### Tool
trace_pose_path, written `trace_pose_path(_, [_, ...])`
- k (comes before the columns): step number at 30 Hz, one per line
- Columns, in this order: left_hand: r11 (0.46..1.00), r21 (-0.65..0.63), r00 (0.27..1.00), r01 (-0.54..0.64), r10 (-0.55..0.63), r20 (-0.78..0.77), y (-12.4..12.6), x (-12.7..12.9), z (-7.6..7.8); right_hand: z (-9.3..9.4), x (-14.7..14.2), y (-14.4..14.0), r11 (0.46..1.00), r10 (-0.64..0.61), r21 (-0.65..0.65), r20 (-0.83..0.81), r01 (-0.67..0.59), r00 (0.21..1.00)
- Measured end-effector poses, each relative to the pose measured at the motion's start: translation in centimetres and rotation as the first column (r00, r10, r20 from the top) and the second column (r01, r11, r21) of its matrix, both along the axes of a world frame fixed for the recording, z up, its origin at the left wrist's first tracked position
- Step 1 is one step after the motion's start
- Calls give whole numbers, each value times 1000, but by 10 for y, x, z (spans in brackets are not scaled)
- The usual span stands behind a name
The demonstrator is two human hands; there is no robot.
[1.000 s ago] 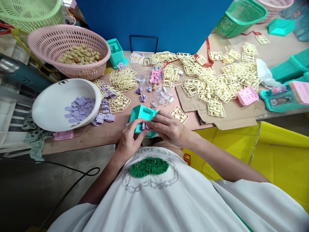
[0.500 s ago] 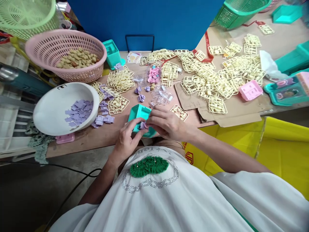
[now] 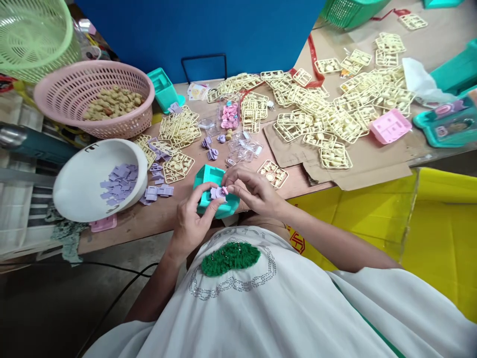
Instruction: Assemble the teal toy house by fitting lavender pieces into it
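My left hand (image 3: pixel 192 219) pinches a small purple plastic part (image 3: pixel 216 193) between thumb and forefinger. A tiny pink piece (image 3: pixel 225 190) sits at the right side of that part. My right hand (image 3: pixel 257 191) has its thumb and fingertips closed at the pink piece; whether they grip it or only touch it is hard to see. Both hands are over a teal plastic box (image 3: pixel 208 174) at the table's front edge. Just behind it lie loose purple parts (image 3: pixel 212 154) and clear plastic pieces (image 3: pixel 244 147).
Left stands a white bowl (image 3: pixel 80 186) of flat purple pieces, with a pink basket (image 3: pixel 48 97) of tan pieces behind. Cream part frames (image 3: pixel 309 107) cover the right side, partly on cardboard (image 3: pixel 286 154). A blue panel (image 3: pixel 204 30) rises at the back. Yellow sheeting (image 3: pixel 354 219) hangs below right.
My right fingers have drawn back slightly from the purple part, so the part and the pink piece show more. The head view has shifted a little.
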State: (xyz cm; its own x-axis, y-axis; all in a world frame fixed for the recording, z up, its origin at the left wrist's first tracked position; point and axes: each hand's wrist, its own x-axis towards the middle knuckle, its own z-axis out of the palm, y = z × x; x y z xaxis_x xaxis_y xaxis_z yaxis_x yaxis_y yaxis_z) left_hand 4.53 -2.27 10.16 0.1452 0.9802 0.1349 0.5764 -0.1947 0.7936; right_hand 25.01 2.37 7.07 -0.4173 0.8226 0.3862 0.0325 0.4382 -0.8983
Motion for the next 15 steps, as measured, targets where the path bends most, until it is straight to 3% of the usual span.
trace_pose_path(3, [1000,0,1000,16,-16,-15,0,2,3,-2,1,-1,997,33,-65,-32,-35,999])
trace_pose_path(6, [999,-5,999,31,-32,-25,0,4,5,-2,4,-1,999,36,-39,-14,-36,999])
trace_pose_path(10, [999,-5,998,38,-38,-55,1,7,6,2,9,-1,990,-16,138,68,6,998])
trace_pose_path(15, [999,18,995,52,-50,-83,2,11,8,10,12,-1,937,-85,349,157,25,984])
